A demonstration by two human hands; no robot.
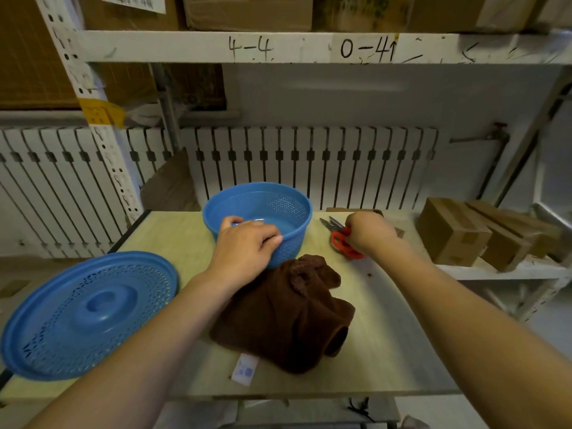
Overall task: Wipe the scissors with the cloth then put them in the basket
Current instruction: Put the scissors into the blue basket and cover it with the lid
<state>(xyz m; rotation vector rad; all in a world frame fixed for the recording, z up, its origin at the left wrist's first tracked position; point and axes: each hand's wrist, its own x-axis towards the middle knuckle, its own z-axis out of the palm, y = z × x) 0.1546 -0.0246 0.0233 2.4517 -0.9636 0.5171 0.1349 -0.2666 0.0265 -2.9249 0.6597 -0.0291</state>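
Meanwhile left hand (247,247) grips the blue basket (291,209) rim; right hand (370,232) seemingly grasps the red-handled scissors (340,239).

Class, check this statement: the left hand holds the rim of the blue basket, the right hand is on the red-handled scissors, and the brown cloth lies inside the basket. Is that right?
Not quite. The head view shows the brown cloth lying on the table, in front of the blue basket, not inside it. The rest stands: left hand on the rim, right hand on the scissors.
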